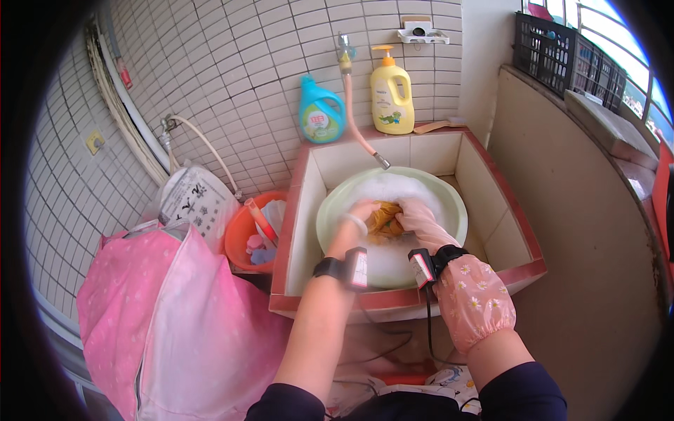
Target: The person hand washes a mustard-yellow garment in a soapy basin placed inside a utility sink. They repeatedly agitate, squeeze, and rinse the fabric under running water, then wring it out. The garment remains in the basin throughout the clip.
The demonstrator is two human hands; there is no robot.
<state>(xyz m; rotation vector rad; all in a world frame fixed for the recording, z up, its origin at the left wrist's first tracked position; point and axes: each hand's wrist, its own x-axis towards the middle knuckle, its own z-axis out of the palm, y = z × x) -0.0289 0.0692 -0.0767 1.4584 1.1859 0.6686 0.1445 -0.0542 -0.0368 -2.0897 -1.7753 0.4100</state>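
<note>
A mustard-brown cloth (385, 223) lies bunched in the foamy water of a pale green basin (458, 223). My left hand (363, 210), bare with a pale band at the wrist, grips the cloth from its left side. On the other side my right hand (413, 213), in a pink glove or sleeve cover, is closed on it too. White suds (388, 188) float around both hands and hide part of the fingertips. The basin sits inside a tiled sink (519, 231) with a reddish rim. Above the basin's far edge hangs a pink hose (356, 121) with a metal end.
A blue detergent bottle (322, 112) and a yellow pump bottle (392, 98) stand on the sink's back rim. To the left are an orange bucket (239, 235) and a pink fabric cover (140, 295). Dark crates (551, 52) rest on the ledge at right. Cables (430, 330) hang from my wrists.
</note>
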